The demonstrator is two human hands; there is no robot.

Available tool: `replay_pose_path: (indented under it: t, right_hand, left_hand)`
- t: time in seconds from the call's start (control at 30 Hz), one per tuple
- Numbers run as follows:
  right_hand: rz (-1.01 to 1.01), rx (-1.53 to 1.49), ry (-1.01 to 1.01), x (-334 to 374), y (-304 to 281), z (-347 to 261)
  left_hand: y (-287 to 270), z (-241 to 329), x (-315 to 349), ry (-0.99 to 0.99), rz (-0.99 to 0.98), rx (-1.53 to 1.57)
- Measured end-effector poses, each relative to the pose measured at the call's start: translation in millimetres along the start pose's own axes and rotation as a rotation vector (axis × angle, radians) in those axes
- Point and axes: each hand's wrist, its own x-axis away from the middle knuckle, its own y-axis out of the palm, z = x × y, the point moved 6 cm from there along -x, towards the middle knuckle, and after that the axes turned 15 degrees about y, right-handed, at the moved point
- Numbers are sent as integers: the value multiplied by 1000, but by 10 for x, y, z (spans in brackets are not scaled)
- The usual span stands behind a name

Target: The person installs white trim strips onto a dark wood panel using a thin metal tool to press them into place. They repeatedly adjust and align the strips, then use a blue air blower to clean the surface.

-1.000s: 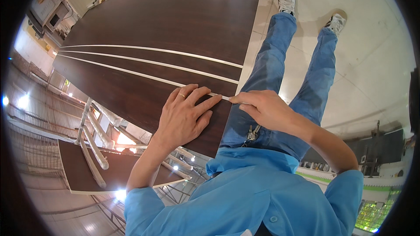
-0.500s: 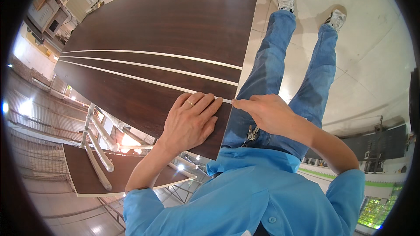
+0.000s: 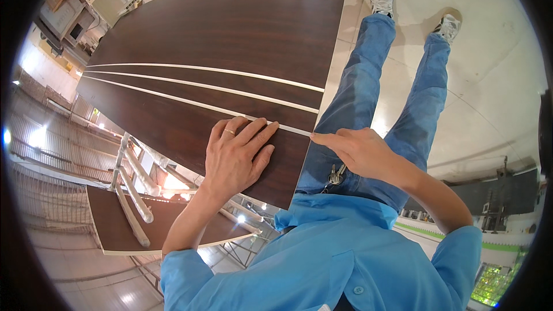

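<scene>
A large dark-brown wood-grain panel [image 3: 230,29] lies in front of me, with three long white strips running along it. My left hand [image 3: 238,152] rests palm down on the panel, fingers stretched out and a ring on one. Its fingertips lie on the nearest white strip [image 3: 295,130]. At the panel's right edge, my right hand [image 3: 358,151] is closed, its extended index fingertip on the end of that same strip. My right thumb is hidden. The middle strip [image 3: 271,98] and the far strip [image 3: 253,75] lie untouched beyond my hands.
Another brown panel [image 3: 173,219] and a frame of pale, wrapped-looking tubes [image 3: 132,198] appear at lower left. Keys [image 3: 336,174] hang at my waist. A machine [image 3: 64,20] stands at the far left. Pale tiled floor [image 3: 484,63] lies to the right.
My left hand has slid a little to the left along the nearest strip, baring more of it. My right hand stays at the strip's end. The view has shifted slightly.
</scene>
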Motion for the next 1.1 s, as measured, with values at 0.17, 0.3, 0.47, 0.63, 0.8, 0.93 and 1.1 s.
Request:
replay_pose_path:
  t: [0.17,0.3,0.47,0.63,0.8,0.93,1.1]
  right_hand:
    - [-29,-32,4,-34,71,28]
    - [24,-171,-79,-93,80,-1]
    - [-159,-357,112,-96,157,143]
    - [-112,-378,68,-106,163,133]
    - [-82,-366,75,-106,89,90]
    - [-123,-136,120,-164,36,55]
    - [-195,-76,31,-247,51,-1]
  left_hand:
    - [-86,-130,95,-64,17,-81]
    - [-84,-79,57,-112,48,-114]
    - [120,22,-124,-253,69,-145]
    - [218,-20,-210,-385,81,-132]
    - [213,-4,-220,-480,91,-100]
    - [218,26,-226,-496,106,-104]
    - [241,19,-231,-523,83,-106]
